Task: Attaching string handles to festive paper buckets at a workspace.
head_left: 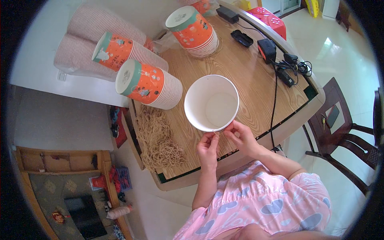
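A white paper bucket [195, 105] stands mouth up near the table's front edge, with a small hole in its far wall. At its near rim my left hand [208, 149] is closed in a pinch on a thin piece of tan string [216, 132]. Just to the right, my right hand [243, 137] is closed too, its thumb and fingers pinched at the rim beside the string. What exactly lies between the right fingertips is too small to make out. A loose heap of tan strings [158, 138] spreads over the table left of my hands.
Stacks of orange and green paper buckets lie tilted at the left [150, 85] and stand at the back [194, 32]. Bagged white stacks [86, 56] rise behind them. Black adapters [267, 50] and a cable [274, 104] run along the right edge. A dark chair [340, 120] stands right.
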Tool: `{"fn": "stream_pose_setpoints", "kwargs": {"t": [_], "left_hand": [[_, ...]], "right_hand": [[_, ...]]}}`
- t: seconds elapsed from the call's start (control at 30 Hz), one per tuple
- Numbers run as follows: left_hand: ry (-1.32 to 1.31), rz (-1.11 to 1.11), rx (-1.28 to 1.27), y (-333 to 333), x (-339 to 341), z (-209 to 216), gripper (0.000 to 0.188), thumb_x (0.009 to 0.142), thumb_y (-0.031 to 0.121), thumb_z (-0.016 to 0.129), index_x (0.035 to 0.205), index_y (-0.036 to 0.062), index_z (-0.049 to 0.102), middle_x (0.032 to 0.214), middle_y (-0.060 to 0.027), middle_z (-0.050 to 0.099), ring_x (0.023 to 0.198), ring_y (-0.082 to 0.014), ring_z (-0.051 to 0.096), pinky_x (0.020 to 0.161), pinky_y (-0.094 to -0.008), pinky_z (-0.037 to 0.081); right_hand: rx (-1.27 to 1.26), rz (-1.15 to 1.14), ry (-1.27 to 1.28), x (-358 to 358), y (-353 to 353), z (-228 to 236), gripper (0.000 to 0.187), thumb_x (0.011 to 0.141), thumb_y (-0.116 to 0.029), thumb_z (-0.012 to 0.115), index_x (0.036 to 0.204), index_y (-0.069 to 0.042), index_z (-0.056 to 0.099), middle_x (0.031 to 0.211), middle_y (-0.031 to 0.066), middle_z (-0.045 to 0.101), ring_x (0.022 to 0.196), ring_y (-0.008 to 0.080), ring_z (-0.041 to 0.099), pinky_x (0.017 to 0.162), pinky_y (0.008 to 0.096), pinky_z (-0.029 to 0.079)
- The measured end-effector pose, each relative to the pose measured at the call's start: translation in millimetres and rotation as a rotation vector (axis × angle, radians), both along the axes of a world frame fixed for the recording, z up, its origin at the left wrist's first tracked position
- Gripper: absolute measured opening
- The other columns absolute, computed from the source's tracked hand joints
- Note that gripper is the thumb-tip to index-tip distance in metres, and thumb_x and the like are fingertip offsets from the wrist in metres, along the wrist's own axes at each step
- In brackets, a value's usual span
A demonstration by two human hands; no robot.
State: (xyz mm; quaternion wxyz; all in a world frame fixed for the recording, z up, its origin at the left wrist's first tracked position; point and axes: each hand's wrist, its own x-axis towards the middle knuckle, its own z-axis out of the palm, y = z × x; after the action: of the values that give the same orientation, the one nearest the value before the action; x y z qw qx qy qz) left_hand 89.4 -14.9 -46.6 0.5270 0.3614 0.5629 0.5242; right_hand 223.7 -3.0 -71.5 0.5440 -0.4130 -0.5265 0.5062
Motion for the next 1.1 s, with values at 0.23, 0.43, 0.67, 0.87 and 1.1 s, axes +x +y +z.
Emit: {"fn": "stream_pose_setpoints", "kwargs": {"t": [0.23,0.43,0.67,0.87,1.1], "left_hand": [[-0.074,0.034,-0.030,1,0,-2,0.006,0.080,0.009,0.065,0.085,0.0061,0.062,0.063,0.0056,0.054,0.046,-0.0005,0.039,0.039,-0.0163,0.028],[0.211,0.089,0.275,-3,5,-6,0.008,0.077,0.005,0.067,0.080,0.0040,0.060,0.067,0.0028,0.056,0.053,-0.0045,0.046,0.046,-0.0194,0.034],[0.994,0.074,0.673,-3,-3,-11,0.019,0.070,0.001,0.068,0.081,0.0082,0.056,0.064,-0.0032,0.051,0.053,-0.0138,0.050,0.047,-0.0261,0.038],[1.078,0.027,0.766,-6,-7,-16,0.022,0.068,0.000,0.068,0.084,0.0093,0.056,0.066,-0.0040,0.051,0.056,-0.0197,0.052,0.048,-0.0319,0.041],[1.078,0.038,0.773,-11,-11,-18,0.019,0.068,-0.005,0.067,0.082,0.0074,0.062,0.066,-0.0047,0.049,0.057,-0.0175,0.049,0.050,-0.0286,0.040]], "right_hand": [[-0.032,0.056,-0.061,-5,-4,3,0.004,0.081,-0.001,0.060,0.084,0.000,0.057,0.082,0.0032,0.056,0.070,0.0110,0.051,0.063,0.0248,0.043],[0.022,-0.070,0.021,-9,-3,2,0.010,0.078,-0.002,0.063,0.085,0.000,0.057,0.079,0.0057,0.055,0.068,0.0123,0.053,0.061,0.0264,0.045],[-0.037,-0.032,0.045,-11,-5,5,0.008,0.080,-0.001,0.060,0.087,0.001,0.058,0.079,0.0038,0.056,0.071,0.0093,0.053,0.064,0.0233,0.045],[-0.151,0.048,0.144,-13,-5,10,0.008,0.083,-0.002,0.057,0.091,0.002,0.058,0.082,0.0021,0.059,0.077,0.0073,0.055,0.071,0.0222,0.046],[-0.204,0.103,0.224,-12,-2,3,0.012,0.083,-0.007,0.059,0.091,0.002,0.061,0.080,0.0024,0.063,0.075,0.0071,0.057,0.068,0.0233,0.048]]}}
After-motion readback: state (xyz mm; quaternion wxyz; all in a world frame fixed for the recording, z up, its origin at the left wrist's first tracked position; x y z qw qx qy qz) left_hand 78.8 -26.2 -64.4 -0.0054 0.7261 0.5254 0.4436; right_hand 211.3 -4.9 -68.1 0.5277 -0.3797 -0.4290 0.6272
